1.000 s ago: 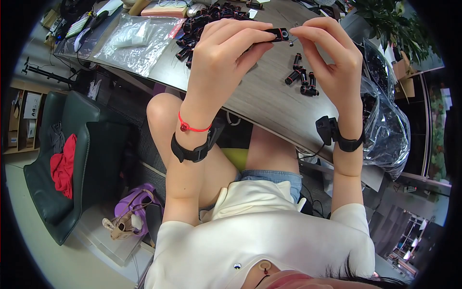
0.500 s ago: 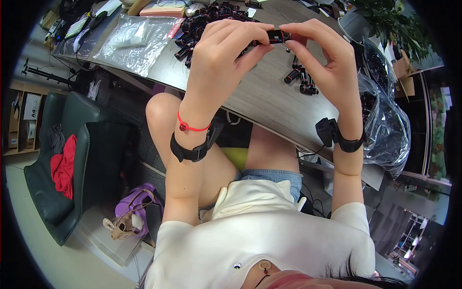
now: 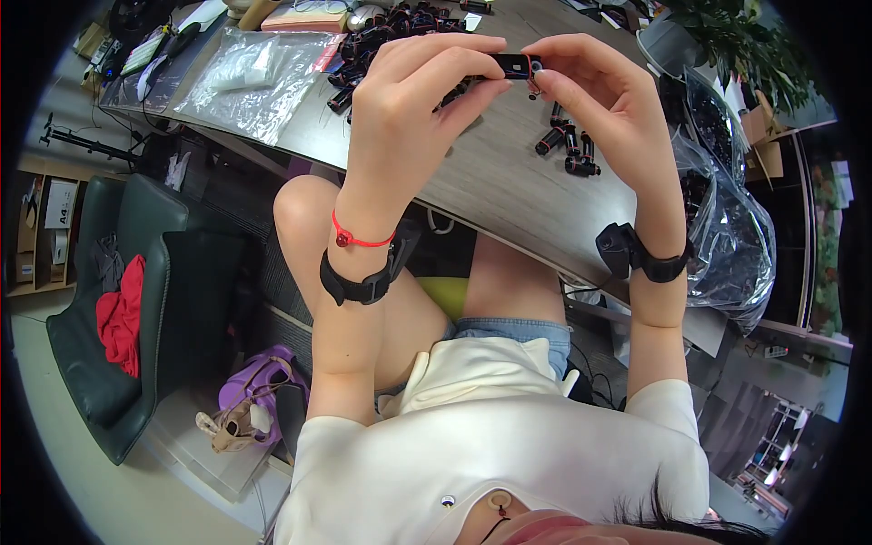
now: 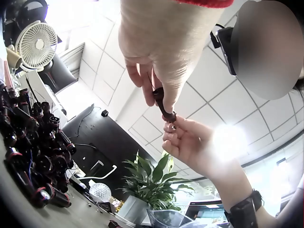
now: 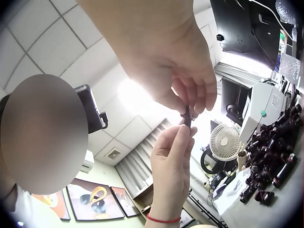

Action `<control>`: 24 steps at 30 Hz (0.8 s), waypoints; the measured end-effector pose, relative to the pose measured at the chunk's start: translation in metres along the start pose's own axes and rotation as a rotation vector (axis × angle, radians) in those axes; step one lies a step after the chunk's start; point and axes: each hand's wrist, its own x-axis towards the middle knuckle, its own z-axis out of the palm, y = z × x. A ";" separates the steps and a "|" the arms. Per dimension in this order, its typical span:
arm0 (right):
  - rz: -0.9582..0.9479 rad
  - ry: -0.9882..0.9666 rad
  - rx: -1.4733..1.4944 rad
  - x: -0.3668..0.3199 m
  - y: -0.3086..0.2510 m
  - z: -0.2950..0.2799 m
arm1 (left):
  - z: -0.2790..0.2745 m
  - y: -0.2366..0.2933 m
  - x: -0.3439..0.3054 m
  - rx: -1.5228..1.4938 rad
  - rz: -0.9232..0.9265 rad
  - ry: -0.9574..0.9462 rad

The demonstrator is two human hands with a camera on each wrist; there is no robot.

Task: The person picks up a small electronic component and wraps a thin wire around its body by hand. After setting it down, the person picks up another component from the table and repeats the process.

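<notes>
My left hand (image 3: 404, 109) pinches a small black flashlight (image 3: 515, 66) between thumb and fingers, raised over the table. The thumb and index finger of my right hand (image 3: 610, 104) pinch its right end, where a reddish ring shows. In the left wrist view, the dark flashlight (image 4: 164, 105) slants down from the left hand's fingers to the right hand's fingertips. The right wrist view shows both hands meeting at it, with much of it hidden by fingers. Below the right hand, several similar black flashlights (image 3: 570, 143) lie on the table (image 3: 490, 182).
A large pile of black flashlights (image 3: 368, 50) lies behind my left hand. Left of it is a clear plastic bag (image 3: 245, 73). Another clear bag (image 3: 727, 245) hangs at the table's right end, near a potted plant (image 3: 736, 45). A green chair (image 3: 182, 300) stands at the left.
My right fingertips, a little apart from the flashlight one second ago, have closed on its right end. The left hand has kept its hold and shifted slightly left. The pile has not moved.
</notes>
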 end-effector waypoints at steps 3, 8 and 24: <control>-0.001 0.018 -0.002 0.000 0.000 0.002 | -0.001 -0.001 0.001 0.032 0.008 -0.002; -0.066 0.035 -0.067 0.000 -0.002 0.005 | 0.000 -0.002 0.001 0.050 0.025 0.008; -0.165 0.081 -0.284 0.000 -0.005 0.007 | 0.006 0.000 -0.002 -0.009 -0.092 0.007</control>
